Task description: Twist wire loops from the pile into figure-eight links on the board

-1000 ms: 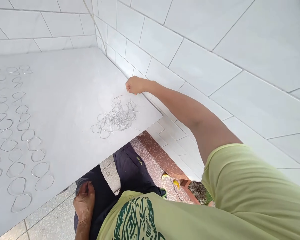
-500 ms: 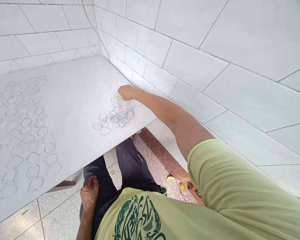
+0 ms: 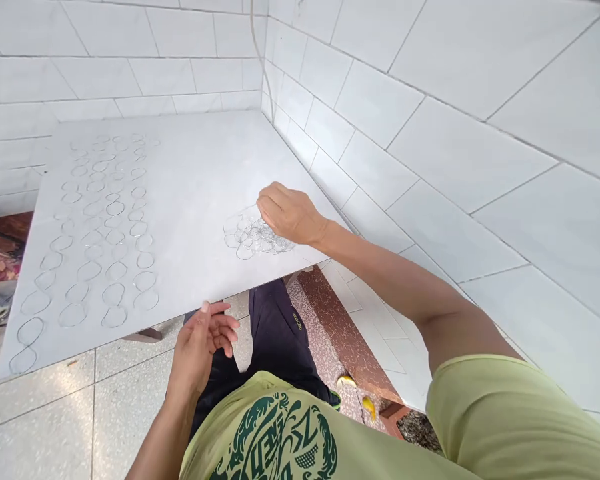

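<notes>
My right hand (image 3: 291,212) is closed, fingers pinched, over a tangled pile of thin wire loops (image 3: 253,239) on the right of the white tabletop (image 3: 190,193). A faint, blurred wire loop stretches left from those fingertips; its exact shape is hard to make out. My left hand (image 3: 205,340) is just off the table's front edge, palm turned up and fingers apart, with nothing in it. On the left half of the table, figure-eight wire loops (image 3: 114,303) lie in several rows running from front to back.
White tiled walls (image 3: 370,153) border the table behind and on the right. A pale cable (image 3: 258,53) hangs in the corner. My legs (image 3: 275,327) are under the front edge. Below, a reddish stone ledge (image 3: 350,333) and yellow pieces (image 3: 369,407) show on the floor.
My left hand has risen from my lap to the table edge and opened. My right hand has moved nearer, over the loop pile. The view has turned left.
</notes>
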`<state>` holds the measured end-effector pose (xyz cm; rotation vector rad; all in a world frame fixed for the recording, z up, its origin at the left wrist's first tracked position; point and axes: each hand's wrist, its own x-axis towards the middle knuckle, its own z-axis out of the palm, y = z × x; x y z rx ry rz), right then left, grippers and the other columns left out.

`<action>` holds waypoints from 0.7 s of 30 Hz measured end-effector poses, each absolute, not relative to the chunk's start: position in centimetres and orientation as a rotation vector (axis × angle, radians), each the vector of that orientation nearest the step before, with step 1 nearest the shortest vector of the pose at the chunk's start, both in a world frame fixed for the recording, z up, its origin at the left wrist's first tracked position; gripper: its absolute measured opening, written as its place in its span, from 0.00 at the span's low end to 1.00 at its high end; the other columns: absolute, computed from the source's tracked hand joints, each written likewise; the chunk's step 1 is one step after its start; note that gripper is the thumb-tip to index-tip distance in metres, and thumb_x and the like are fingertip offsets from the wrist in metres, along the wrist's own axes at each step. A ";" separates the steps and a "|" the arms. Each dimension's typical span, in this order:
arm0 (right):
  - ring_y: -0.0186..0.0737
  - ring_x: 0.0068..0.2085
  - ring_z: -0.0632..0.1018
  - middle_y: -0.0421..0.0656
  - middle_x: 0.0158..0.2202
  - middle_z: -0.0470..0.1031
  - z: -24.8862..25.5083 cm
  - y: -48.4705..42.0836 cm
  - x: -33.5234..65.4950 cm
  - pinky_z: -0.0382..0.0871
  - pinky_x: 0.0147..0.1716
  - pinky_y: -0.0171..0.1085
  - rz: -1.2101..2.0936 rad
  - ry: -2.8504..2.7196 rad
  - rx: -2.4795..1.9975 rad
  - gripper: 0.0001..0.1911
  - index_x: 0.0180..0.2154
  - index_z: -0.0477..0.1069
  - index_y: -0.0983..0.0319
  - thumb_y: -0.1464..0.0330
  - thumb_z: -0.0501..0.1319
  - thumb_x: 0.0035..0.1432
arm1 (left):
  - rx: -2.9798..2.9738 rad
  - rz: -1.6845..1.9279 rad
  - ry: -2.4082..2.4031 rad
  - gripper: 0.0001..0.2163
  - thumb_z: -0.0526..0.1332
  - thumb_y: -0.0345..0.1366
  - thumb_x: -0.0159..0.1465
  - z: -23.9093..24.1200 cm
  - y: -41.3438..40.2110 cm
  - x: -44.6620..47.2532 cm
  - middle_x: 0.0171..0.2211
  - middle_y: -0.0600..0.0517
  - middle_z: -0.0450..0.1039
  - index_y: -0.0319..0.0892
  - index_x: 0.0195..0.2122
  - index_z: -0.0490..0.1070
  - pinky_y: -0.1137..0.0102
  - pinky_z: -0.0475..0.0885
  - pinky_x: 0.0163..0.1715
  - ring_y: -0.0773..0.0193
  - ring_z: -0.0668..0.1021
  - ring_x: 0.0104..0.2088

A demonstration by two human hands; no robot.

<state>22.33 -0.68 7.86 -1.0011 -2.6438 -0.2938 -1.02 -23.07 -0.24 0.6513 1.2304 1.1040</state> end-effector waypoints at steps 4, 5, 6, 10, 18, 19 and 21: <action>0.52 0.51 0.78 0.53 0.51 0.79 6.1 -4.8 20.1 0.73 0.43 0.51 -0.268 -2.733 -0.697 0.20 0.46 0.77 0.56 0.72 0.45 0.77 | 0.433 1.091 0.902 0.36 0.56 0.67 0.69 4.0 -19.3 -1.4 0.38 0.39 0.82 0.33 0.51 0.77 0.74 0.73 0.20 0.63 0.80 0.29; 0.51 0.53 0.79 0.53 0.52 0.80 5.8 -5.5 19.7 0.74 0.44 0.50 -0.256 -2.746 -0.620 0.19 0.46 0.77 0.56 0.73 0.47 0.77 | 0.411 1.063 0.857 0.35 0.57 0.65 0.70 4.3 -18.8 -1.6 0.38 0.39 0.82 0.32 0.50 0.78 0.75 0.72 0.19 0.64 0.80 0.29; 0.51 0.55 0.78 0.52 0.53 0.80 5.5 -6.0 19.4 0.75 0.45 0.50 -0.245 -2.749 -0.545 0.18 0.46 0.77 0.56 0.73 0.48 0.77 | 0.403 1.038 0.821 0.31 0.60 0.62 0.70 4.5 -18.5 -1.7 0.37 0.40 0.82 0.33 0.49 0.78 0.77 0.71 0.18 0.65 0.80 0.28; 0.49 0.63 0.76 0.52 0.57 0.79 4.5 -6.8 19.0 0.77 0.56 0.52 -0.261 -2.731 -0.319 0.17 0.47 0.77 0.56 0.74 0.50 0.76 | 0.432 1.047 0.768 0.18 0.76 0.43 0.61 3.7 -19.1 -1.7 0.29 0.52 0.77 0.37 0.44 0.78 0.83 0.59 0.11 0.74 0.72 0.20; 0.47 0.54 0.78 0.48 0.47 0.79 4.4 -7.2 19.5 0.71 0.63 0.53 -0.493 -2.802 -0.045 0.14 0.47 0.77 0.56 0.74 0.53 0.75 | 0.762 1.136 0.941 0.16 0.78 0.40 0.60 2.7 -20.6 -1.9 0.28 0.51 0.80 0.38 0.41 0.76 0.77 0.73 0.15 0.68 0.77 0.21; 0.46 0.51 0.77 0.47 0.44 0.79 4.5 -7.2 19.5 0.70 0.63 0.52 -0.505 -2.821 -0.001 0.14 0.47 0.77 0.56 0.74 0.54 0.75 | 0.784 1.135 0.958 0.16 0.78 0.40 0.60 2.5 -20.5 -1.9 0.29 0.51 0.81 0.37 0.41 0.77 0.75 0.74 0.16 0.67 0.78 0.22; 0.44 0.45 0.76 0.44 0.40 0.76 4.6 -7.3 19.7 0.70 0.59 0.49 -0.519 -2.860 0.045 0.13 0.47 0.77 0.56 0.74 0.54 0.76 | 0.808 1.118 0.991 0.17 0.79 0.41 0.59 2.1 -20.4 -2.1 0.29 0.50 0.81 0.37 0.41 0.78 0.74 0.77 0.18 0.66 0.79 0.23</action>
